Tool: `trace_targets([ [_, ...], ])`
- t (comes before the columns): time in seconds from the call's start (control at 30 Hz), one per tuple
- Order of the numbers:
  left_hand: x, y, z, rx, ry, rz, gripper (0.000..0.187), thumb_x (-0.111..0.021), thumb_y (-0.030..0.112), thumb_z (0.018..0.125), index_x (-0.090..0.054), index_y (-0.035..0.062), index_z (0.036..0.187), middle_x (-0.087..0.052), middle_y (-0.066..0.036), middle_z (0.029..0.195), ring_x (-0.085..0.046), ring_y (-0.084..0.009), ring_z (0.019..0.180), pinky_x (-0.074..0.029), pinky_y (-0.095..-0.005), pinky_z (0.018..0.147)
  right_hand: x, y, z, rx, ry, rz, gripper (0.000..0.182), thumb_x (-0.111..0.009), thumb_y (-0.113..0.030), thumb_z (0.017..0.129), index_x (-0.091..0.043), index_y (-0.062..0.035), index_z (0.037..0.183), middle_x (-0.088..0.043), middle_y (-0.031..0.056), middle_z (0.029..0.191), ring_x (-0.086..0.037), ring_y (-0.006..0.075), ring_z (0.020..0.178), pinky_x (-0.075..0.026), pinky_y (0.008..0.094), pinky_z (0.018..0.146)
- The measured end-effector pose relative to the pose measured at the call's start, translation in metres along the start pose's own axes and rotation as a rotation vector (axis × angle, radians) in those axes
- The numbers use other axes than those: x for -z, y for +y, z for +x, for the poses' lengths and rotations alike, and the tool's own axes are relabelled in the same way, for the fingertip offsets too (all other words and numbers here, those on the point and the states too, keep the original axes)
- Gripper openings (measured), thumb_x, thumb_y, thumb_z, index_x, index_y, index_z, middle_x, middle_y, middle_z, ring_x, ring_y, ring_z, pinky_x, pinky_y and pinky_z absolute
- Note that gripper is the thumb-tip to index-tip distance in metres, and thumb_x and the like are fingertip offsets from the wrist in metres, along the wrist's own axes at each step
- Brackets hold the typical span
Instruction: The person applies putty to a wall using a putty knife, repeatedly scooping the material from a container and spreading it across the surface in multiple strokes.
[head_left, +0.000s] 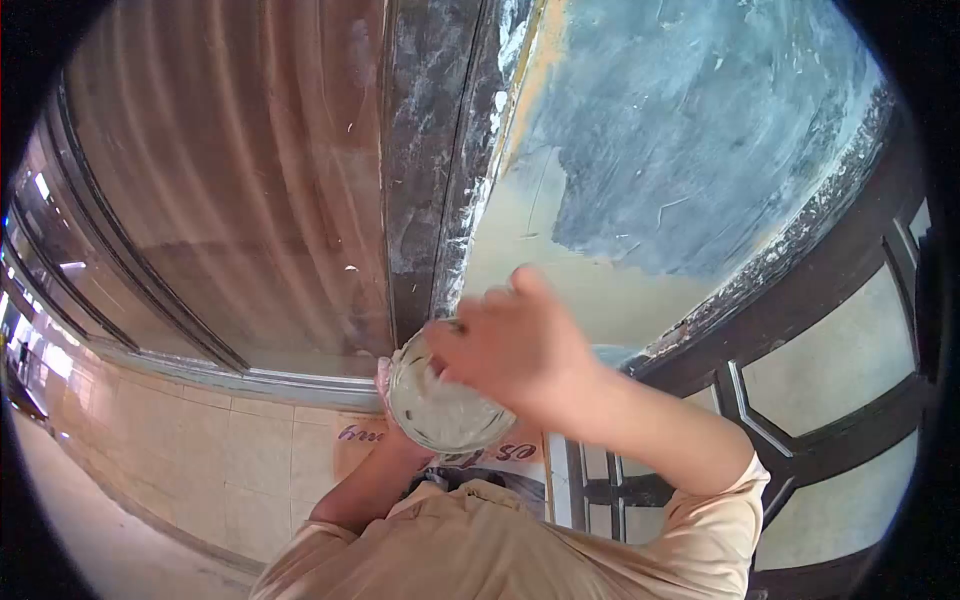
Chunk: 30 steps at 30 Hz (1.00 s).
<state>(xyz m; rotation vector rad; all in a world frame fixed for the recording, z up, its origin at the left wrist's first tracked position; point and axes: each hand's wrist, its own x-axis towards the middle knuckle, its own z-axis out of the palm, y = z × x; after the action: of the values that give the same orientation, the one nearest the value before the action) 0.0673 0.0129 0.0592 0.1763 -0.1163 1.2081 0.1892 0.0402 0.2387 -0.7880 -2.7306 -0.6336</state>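
A round, clear bowl [448, 428] with pale, wet-looking paste inside is held up in front of my chest. My left hand [397, 425] grips it from the left, mostly hidden behind and under the bowl. Over the bowl's upper right rim is my right hand [505, 335], smeared by motion, its fingers curled in. A small dark bit shows at those fingers, but what they hold is hidden. Beyond the hands rises a wall panel [690, 140], blue-grey above, with a smooth beige coat [510, 235] along its lower part and left side.
A dark frame post [425, 150] spotted with white stands left of the panel, beside brown-tinted glass [230, 190]. On the right is a dark door [790, 355] with pale insets. Below lie floor tiles [255, 445] and a printed sheet [530, 460].
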Motion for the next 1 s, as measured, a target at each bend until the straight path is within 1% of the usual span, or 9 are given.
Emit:
trace_targets([
  [0.13,0.028,0.001,0.006,-0.006,-0.358,-0.326,0.091,-0.027,0.079,0.080,-0.031,0.0172,0.147,-0.034,-0.008,0.150,-0.035,-0.0285,0.136,-0.028,-0.0498,0.112,-0.016,0.003,0.011,-0.040,-0.074,0.076,0.021,-0.070,-0.033,0.076,-0.059,-0.0166,0.082,-0.058,0.0017,0.067,-0.062,0.0190,0.067,-0.035,0.0348,0.071],
  [0.2,-0.013,0.007,0.001,-0.110,0.082,0.210,0.091,-0.026,0.079,0.081,-0.032,0.0161,0.146,-0.035,-0.008,0.149,-0.035,-0.0279,0.136,-0.028,-0.0484,0.112,-0.010,0.017,0.019,-0.184,-0.048,0.028,0.024,-0.069,-0.035,0.076,-0.058,-0.0149,0.084,-0.056,0.0020,0.060,-0.062,0.0203,0.063,-0.035,0.0355,0.072],
  [0.23,-0.010,0.009,0.000,-0.115,0.077,0.209,0.091,-0.026,0.079,0.081,-0.032,0.0161,0.146,-0.035,-0.008,0.149,-0.035,-0.0279,0.136,-0.028,-0.0484,0.112,-0.009,0.012,0.021,-0.178,-0.046,0.024,0.024,-0.069,-0.035,0.076,-0.058,-0.0149,0.084,-0.056,0.0020,0.060,-0.062,0.0203,0.063,-0.035,0.0355,0.072],
  [0.33,0.018,0.012,-0.001,-0.044,-0.368,-0.290,0.092,-0.024,0.079,0.082,-0.029,0.0144,0.148,-0.035,-0.009,0.149,-0.035,-0.0300,0.136,-0.029,-0.0501,0.112,-0.019,-0.011,0.019,-0.027,-0.025,0.083,0.026,-0.072,-0.033,0.072,-0.057,-0.0152,0.083,-0.055,0.0011,0.059,-0.060,0.0213,0.059,-0.035,0.0377,0.070],
  [0.47,-0.010,0.024,-0.011,-0.081,0.003,0.212,0.086,-0.020,0.076,0.084,-0.029,0.0201,0.149,-0.032,-0.005,0.151,-0.033,-0.0272,0.137,-0.024,-0.0486,0.113,-0.009,0.023,0.025,-0.133,-0.068,0.047,0.024,-0.073,-0.034,0.070,-0.060,-0.0190,0.084,-0.057,-0.0008,0.067,-0.059,0.0172,0.061,-0.035,0.0362,0.068],
  [0.6,0.009,0.030,-0.013,-0.107,-0.190,0.207,0.085,-0.018,0.077,0.084,-0.027,0.0222,0.149,-0.030,-0.005,0.153,-0.030,-0.0270,0.139,-0.023,-0.0491,0.114,-0.002,0.006,0.015,0.073,0.014,0.103,0.017,-0.070,-0.026,0.069,-0.062,-0.0194,0.083,-0.049,-0.0037,0.070,-0.052,0.0135,0.067,-0.033,0.0324,0.065],
  [0.67,0.013,0.029,-0.020,-0.121,0.146,0.088,0.083,-0.015,0.076,0.086,-0.024,0.0237,0.150,-0.028,-0.005,0.153,-0.028,-0.0262,0.140,-0.023,-0.0484,0.114,-0.014,0.009,0.016,0.131,0.066,0.024,0.015,-0.068,-0.023,0.069,-0.061,-0.0198,0.082,-0.049,-0.0037,0.072,-0.050,0.0133,0.068,-0.033,0.0313,0.064],
  [0.77,0.005,0.025,-0.018,-0.135,0.237,0.094,0.081,-0.014,0.074,0.087,-0.022,0.0240,0.150,-0.027,-0.005,0.154,-0.027,-0.0254,0.140,-0.022,-0.0481,0.114,-0.011,0.011,0.019,0.182,0.081,-0.073,0.015,-0.063,-0.017,0.066,-0.059,-0.0218,0.080,-0.047,-0.0042,0.076,-0.049,0.0118,0.073,-0.033,0.0281,0.063],
  [1.0,0.011,0.015,-0.009,0.003,-0.029,-0.304,0.083,-0.019,0.075,0.086,-0.032,0.0219,0.147,-0.032,-0.007,0.151,-0.035,-0.0314,0.136,-0.027,-0.0530,0.112,-0.002,0.027,0.006,0.244,0.158,-0.010,0.014,-0.063,-0.017,0.067,-0.057,-0.0229,0.078,-0.046,-0.0051,0.076,-0.048,0.0105,0.073,-0.035,0.0274,0.066],
])
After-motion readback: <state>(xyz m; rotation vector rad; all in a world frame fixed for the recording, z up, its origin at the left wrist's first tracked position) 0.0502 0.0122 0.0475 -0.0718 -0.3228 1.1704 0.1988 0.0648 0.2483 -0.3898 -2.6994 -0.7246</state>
